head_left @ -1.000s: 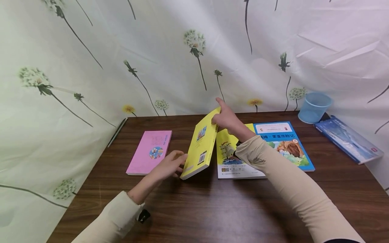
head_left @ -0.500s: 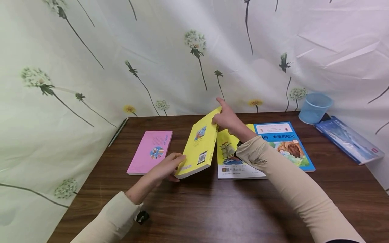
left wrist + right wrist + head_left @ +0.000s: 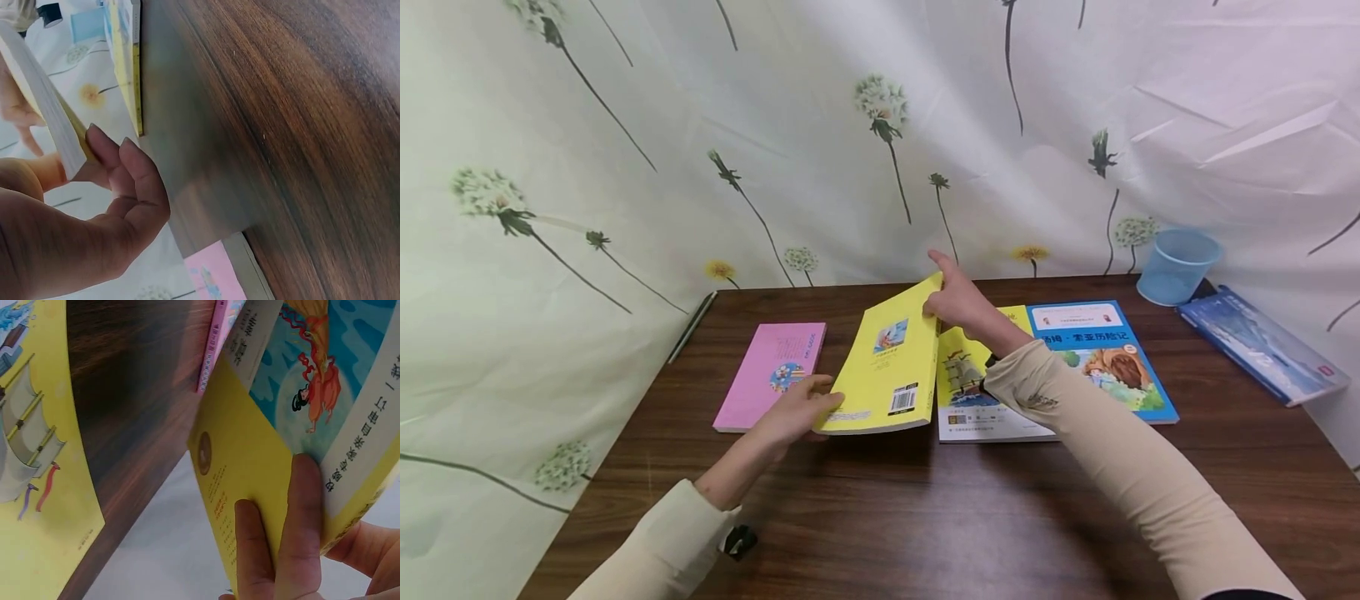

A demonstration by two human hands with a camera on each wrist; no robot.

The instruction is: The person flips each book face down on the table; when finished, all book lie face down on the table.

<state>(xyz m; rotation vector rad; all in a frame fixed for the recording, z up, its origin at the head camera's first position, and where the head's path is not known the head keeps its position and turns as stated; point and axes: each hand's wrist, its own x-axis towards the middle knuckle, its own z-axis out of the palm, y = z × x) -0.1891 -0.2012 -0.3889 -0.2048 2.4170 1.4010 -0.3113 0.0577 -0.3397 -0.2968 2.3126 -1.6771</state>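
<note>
A yellow paperback book (image 3: 883, 358), its back cover and barcode facing up, is held tilted above the table. My left hand (image 3: 790, 412) pinches its near left corner, thumb on top and fingers beneath, as the left wrist view shows with the page edges (image 3: 53, 106) between them. At the far right corner, my right hand (image 3: 964, 307) grips the book with the index finger pointing away. In the right wrist view two fingers (image 3: 304, 525) press the illustrated front cover (image 3: 281, 425). Left of it lies a pink book (image 3: 767, 379); to the right, a yellow book with a ship (image 3: 962, 379), partly under my right arm.
A blue storybook (image 3: 1112, 367) lies beside the ship book. Farther right are a light-blue cup (image 3: 1176, 267) and a blue book (image 3: 1262, 346) near the table's edge. A thin dark object (image 3: 692, 327) lies at the far left edge, before the flowered cloth (image 3: 775, 125).
The held yellow book has swung flatter, its back cover turning more upward. My left hand has shifted left with its corner, and my right hand has dropped slightly.
</note>
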